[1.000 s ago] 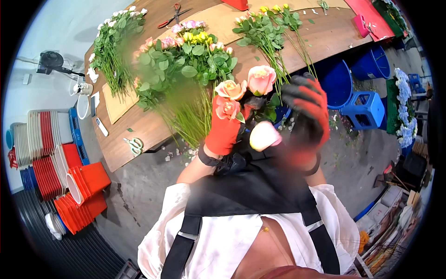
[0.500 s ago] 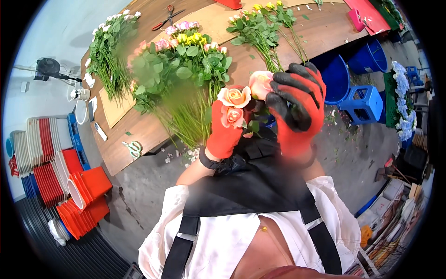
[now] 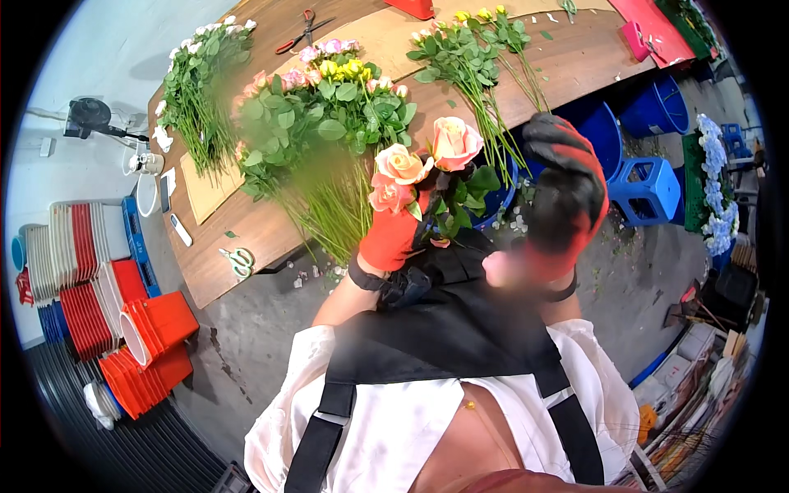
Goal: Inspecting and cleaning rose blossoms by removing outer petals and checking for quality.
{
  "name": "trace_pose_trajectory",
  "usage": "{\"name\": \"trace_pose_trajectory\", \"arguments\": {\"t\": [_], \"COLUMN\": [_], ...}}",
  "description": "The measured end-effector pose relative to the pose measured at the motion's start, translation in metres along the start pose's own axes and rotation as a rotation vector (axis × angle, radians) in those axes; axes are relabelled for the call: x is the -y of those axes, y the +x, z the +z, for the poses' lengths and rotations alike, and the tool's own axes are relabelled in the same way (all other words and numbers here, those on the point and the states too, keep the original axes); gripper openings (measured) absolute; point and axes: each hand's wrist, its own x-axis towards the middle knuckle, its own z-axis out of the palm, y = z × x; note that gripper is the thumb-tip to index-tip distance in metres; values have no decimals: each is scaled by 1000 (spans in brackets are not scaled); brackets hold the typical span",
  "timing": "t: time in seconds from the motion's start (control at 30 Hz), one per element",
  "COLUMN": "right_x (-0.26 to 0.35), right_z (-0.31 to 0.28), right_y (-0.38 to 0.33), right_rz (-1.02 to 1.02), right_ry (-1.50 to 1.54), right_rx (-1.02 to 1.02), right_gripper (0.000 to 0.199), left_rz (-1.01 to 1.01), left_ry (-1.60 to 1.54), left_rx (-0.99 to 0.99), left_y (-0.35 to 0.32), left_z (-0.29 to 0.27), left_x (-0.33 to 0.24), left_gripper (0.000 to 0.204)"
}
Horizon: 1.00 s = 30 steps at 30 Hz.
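Observation:
Three peach-pink roses (image 3: 403,164) stand close together in my left hand (image 3: 393,237). The gloved fingers close round their stems, which leaves and the hand partly hide. The largest bloom (image 3: 456,145) is on the right, over dark green leaves (image 3: 470,197). My right hand (image 3: 567,193), in a red glove with black palm and fingers, is raised to the right of the roses, apart from them. Its fingers are loosely bent and apart. By its lower edge is a blurred pink patch (image 3: 498,268), possibly a petal; I cannot tell whether the hand touches it.
On the wooden table (image 3: 218,279) lie bundles of mixed roses (image 3: 329,115), white roses (image 3: 201,82) and yellow-topped roses (image 3: 460,62), plus red-handled scissors (image 3: 306,31) and green-handled scissors (image 3: 240,261). Blue buckets (image 3: 653,107), a blue stool (image 3: 648,191) and stacked orange buckets (image 3: 156,329) stand around.
My right hand has left the rose it was touching and moved right. The roses in my left hand have shifted slightly and more of their blooms and leaves show. A blurred pink patch has appeared.

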Motion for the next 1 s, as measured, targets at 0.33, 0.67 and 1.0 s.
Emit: {"name": "trace_pose_trajectory", "arguments": {"t": [0.33, 0.67, 1.0], "right_x": [24, 17, -21], "right_z": [13, 15, -3], "right_y": [19, 6, -24], "right_rz": [338, 940, 915], "right_ry": [-275, 365, 449], "right_rx": [199, -18, -110], "right_gripper": [34, 18, 12], "left_rz": [136, 173, 40], "left_ry": [420, 150, 281], "left_rx": [38, 131, 163], "left_y": [-6, -3, 3], "left_z": [21, 5, -14], "left_x": [-37, -13, 1], "left_gripper": [30, 36, 36]}}
